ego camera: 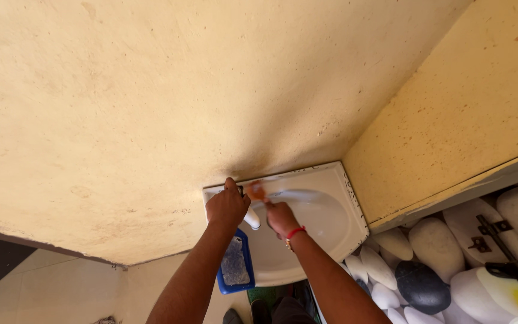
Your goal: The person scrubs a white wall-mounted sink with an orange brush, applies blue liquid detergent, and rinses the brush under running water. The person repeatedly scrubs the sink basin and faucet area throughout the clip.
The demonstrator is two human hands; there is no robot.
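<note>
A white wash basin (337, 207) is fixed to a yellow wall in the corner. My left hand (227, 206) rests closed on the white tap (252, 219) at the basin's back left edge. My right hand (281, 217), with a red band at the wrist, grips a small orange-headed brush (256, 192) and holds it against the basin's back rim beside the tap. The brush is blurred. A blue scrubbing pad with a grey face (234, 264) lies on the basin's left rim under my left forearm.
Yellow walls (151, 108) meet in a corner just right of the basin. Below the right wall, a patterned surface of large white and dark pebble shapes (427, 270) shows. Pale floor tiles (37, 288) lie at the lower left.
</note>
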